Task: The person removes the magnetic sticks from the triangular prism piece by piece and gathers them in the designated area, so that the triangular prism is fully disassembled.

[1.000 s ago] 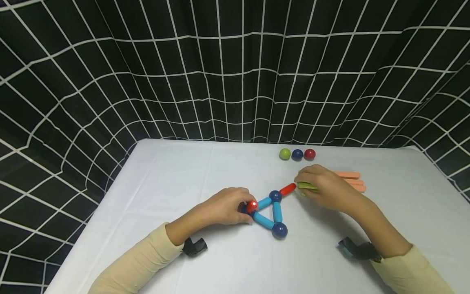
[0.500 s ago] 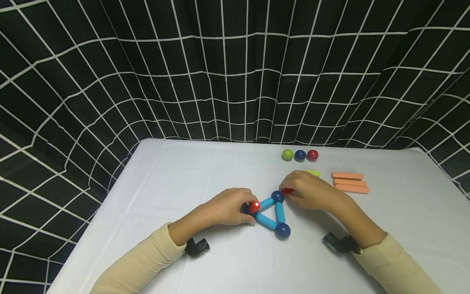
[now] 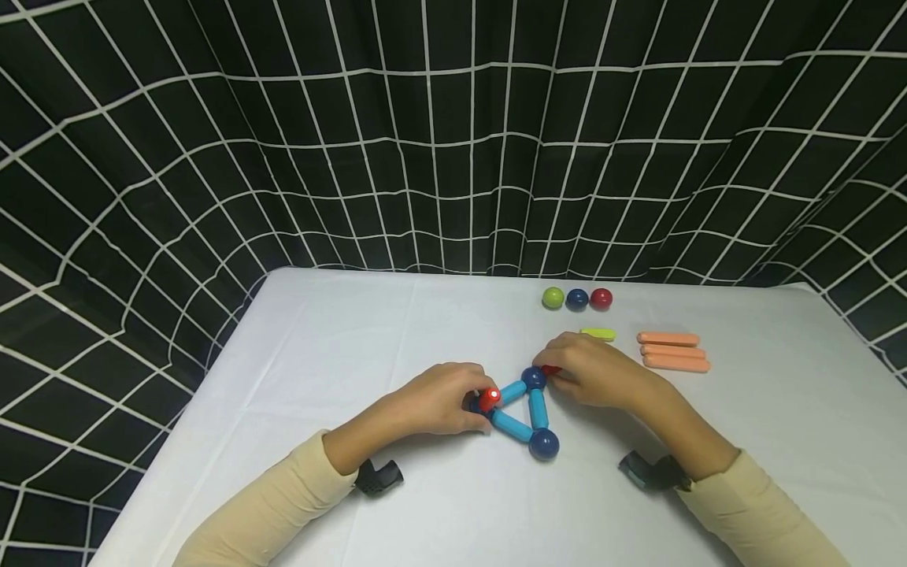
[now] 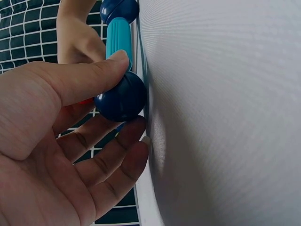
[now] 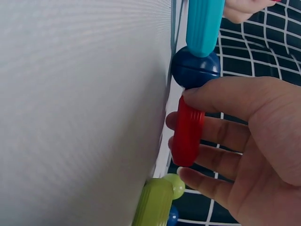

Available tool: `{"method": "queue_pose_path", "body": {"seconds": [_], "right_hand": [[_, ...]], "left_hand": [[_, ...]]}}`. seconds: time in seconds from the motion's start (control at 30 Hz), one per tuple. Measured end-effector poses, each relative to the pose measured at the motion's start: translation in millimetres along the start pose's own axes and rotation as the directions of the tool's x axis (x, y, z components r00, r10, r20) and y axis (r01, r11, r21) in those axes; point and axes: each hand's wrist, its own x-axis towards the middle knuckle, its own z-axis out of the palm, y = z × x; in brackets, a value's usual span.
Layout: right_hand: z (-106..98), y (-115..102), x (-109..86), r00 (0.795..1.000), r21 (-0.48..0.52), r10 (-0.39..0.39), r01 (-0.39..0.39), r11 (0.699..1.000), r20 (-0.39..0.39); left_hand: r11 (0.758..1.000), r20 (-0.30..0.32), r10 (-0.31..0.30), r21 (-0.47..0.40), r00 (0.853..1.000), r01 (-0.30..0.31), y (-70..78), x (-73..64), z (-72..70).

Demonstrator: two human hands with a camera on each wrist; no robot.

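Head view: red stick [image 3: 551, 369] in right hand [image 3: 592, 372]

Left hand [image 4: 42, 141], thumb and fingers [image 4: 110, 162] around a dark blue ball [image 4: 121, 96] beneath a teal rod [image 4: 117, 35].

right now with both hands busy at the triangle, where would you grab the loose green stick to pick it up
Pinch the green stick across its middle, coming straight down from above. It lies flat on the white table, long axis left to right, apart from the three balls behind it and the orange sticks to its right, so both long sides look open for fingertips. The right hand is nearest.
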Motion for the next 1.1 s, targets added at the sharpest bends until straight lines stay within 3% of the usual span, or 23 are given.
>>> {"method": "queue_pose_path", "body": {"seconds": [0.3, 0.47, 0.6, 0.83, 1.1], "right_hand": [[1, 1, 0.8, 1.0, -0.014, 0.008, -0.008, 1.0, -0.019], [-4, 3, 1.6, 0.988, -0.085, 0.066, -0.078, 0.993, -0.14], [-17, 6, -3.5, 0.967, -0.036, 0.111, -0.122, 0.992, -0.227], [-28, 4, -17.5, 0.978, 0.075, 0.149, -0.14, 0.987, -0.146], [-19, -12, -36.9, 0.993, -0.008, 0.1, -0.1, 0.995, -0.056]], "left_hand": [[1.0, -0.008, 0.014, 0.015, 1.0, -0.014, -0.8, -0.3, 0.3], [0.999, -0.017, 0.023, 0.028, 1.0, -0.023, 0.3, -0.3, -0.4], [1.0, -0.014, 0.021, 0.02, 1.0, -0.021, -0.1, -0.3, -0.4], [1.0, -0.013, 0.024, 0.014, 1.0, -0.023, -0.8, 0.5, 1.0], [1.0, -0.01, 0.013, 0.004, 1.0, -0.013, 0.0, 0.0, 0.0]]}}
